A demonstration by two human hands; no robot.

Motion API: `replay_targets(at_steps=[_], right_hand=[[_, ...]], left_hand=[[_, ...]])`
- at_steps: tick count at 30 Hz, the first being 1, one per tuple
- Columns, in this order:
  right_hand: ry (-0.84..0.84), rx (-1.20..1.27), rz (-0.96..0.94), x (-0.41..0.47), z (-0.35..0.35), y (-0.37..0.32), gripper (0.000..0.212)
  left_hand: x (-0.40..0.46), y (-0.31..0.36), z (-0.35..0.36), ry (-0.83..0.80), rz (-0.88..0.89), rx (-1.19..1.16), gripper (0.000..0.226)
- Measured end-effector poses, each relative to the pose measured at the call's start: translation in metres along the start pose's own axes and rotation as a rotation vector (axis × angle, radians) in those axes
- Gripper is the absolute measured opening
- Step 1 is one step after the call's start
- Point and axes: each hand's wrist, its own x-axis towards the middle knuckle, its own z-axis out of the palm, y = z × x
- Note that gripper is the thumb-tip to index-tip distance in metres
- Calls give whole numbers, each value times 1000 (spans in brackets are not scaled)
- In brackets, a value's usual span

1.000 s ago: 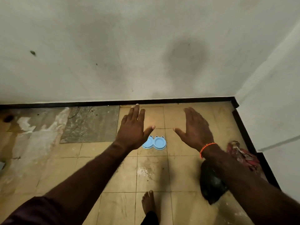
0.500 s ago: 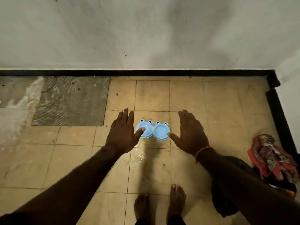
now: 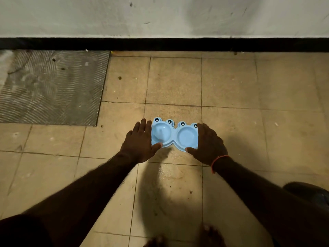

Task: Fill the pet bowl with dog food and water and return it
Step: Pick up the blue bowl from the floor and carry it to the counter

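On the tiled floor [image 3: 229,82], a few tiles out from the black skirting along the wall, sits the blue double pet bowl [image 3: 175,135], frog-eyed at its far rim, both wells looking empty: no kibble and, as far as the dim light lets me judge, no water. The left hand [image 3: 140,141] lies against the bowl's left end and the right hand [image 3: 209,142], with an orange thread at the wrist, against its right end; fingers are straight along the sides and each thumb touches the near edge, so neither hand has yet curled into a grip. I judge the task barely begun: lifting, filling with food and water, and bringing it back all remain. Left of the bowl, near the skirting, a grey patch of ridged bare mortar [image 3: 49,86] replaces missing tiles. A dark object [image 3: 309,192] lies at the right edge, well apart. Nothing blocks the lift.
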Motion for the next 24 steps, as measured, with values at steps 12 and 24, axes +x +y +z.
replay_targets(at_steps=[12, 24], right_hand=[[-114, -78, 66, 66, 91, 46, 135], [37, 146, 41, 31, 23, 35, 129]], left_hand=[[88, -6, 97, -210, -81, -179, 151], [58, 20, 20, 87, -106, -150, 131]])
